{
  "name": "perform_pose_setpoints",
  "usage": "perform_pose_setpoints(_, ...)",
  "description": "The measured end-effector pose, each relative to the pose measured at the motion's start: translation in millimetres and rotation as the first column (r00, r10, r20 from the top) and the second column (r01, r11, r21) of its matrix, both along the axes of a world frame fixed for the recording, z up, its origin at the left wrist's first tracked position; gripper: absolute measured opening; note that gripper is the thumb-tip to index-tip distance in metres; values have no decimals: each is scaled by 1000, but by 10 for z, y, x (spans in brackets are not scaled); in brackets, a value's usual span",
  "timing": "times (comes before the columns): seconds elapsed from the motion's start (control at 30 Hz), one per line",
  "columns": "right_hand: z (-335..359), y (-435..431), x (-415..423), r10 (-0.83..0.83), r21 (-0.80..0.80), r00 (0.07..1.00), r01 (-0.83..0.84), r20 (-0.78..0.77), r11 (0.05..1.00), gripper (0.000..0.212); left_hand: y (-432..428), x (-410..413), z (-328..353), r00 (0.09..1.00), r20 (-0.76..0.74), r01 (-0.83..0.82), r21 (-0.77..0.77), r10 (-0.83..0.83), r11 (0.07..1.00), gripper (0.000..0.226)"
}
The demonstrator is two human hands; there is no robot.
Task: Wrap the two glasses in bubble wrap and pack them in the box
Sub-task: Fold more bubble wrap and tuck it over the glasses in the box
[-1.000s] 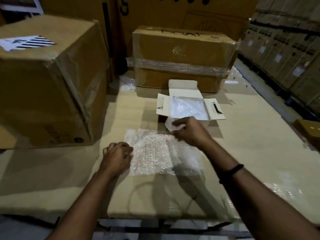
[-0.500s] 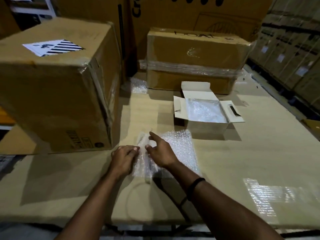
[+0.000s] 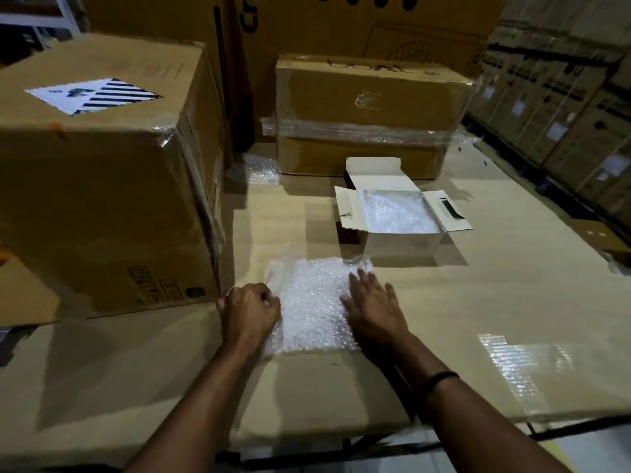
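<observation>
Whereas the bubble wrap sheet (image 3: 312, 302) was bunched between the hands half a second ago, it now lies spread flat on the cardboard table (image 3: 478, 295), just in front of the open white box (image 3: 399, 241). Right hand (image 3: 372, 303): fingers straight and splayed, pressing the sheet's right side. Left hand (image 3: 251, 310): fingers curled at the left edge; whether they pinch it cannot be told. No bare glass is visible; the box already holds wrap. Judgement: sheet readied for a glass
</observation>
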State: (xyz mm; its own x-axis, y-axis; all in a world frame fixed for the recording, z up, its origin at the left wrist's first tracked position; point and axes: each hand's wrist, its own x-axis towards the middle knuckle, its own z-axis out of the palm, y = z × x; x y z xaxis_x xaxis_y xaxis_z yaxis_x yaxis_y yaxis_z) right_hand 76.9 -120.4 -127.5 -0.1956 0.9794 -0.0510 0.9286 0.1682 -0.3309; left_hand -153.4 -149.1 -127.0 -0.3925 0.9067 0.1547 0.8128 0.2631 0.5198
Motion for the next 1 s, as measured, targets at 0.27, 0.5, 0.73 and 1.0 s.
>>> perform_pose_setpoints(0.27, 185, 42, 143, -466, -87, 881, 472, 82, 877, 54, 23, -52, -65, 992, 27, 120, 78, -122, 990, 55)
perform_pose_setpoints(0.5, 378, 205, 171, -478, -295, 778, 384, -408, 875, 26, 36, 11, -73, 939, -251, 258, 62, -236, 964, 61)
perform_pose_setpoints(0.73, 811, 287, 399, -215, -147, 820, 161, -530, 976, 51, 309, 419, 243, 886, -45, 462, 147, -461, 875, 80)
perform_pose_setpoints(1.0, 1370, 761, 825, 68, -298, 949, -164, -308, 940, 53, 1009, 921, 738, 563, 596, 585, 201, -572, 786, 51)
